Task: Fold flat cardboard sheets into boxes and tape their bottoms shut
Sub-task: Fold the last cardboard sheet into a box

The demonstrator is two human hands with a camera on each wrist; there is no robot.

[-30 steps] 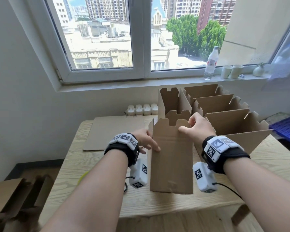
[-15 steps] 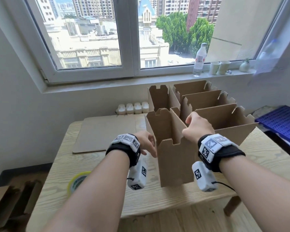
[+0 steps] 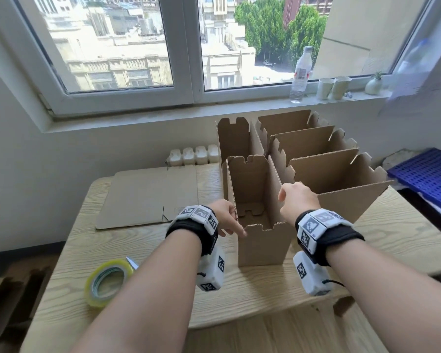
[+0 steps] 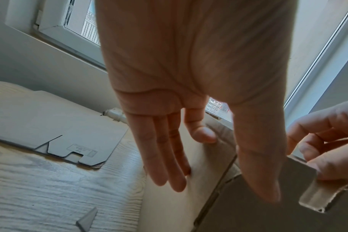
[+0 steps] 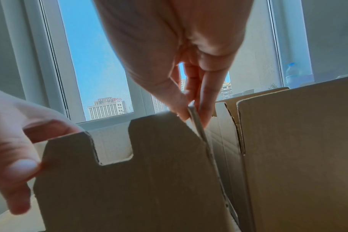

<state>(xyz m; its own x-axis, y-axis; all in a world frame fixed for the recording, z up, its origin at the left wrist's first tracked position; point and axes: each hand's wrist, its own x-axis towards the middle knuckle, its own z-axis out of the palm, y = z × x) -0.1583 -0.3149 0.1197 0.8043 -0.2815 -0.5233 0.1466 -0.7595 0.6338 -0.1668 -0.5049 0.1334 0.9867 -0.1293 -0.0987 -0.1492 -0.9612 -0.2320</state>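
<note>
Opened square now, box (image 3: 262, 240) stands between flat left hand (image 3: 225, 216) and pinching right hand (image 3: 297, 201).

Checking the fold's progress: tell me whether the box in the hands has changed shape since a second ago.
Yes. The box, then nearly flat, now stands opened square beside the row of finished boxes.

The wooden table (image 3: 143, 248) carries upright open boxes (image 3: 262, 240), a flat cardboard sheet (image 3: 143, 197), tape roll (image 3: 107, 281).
</note>
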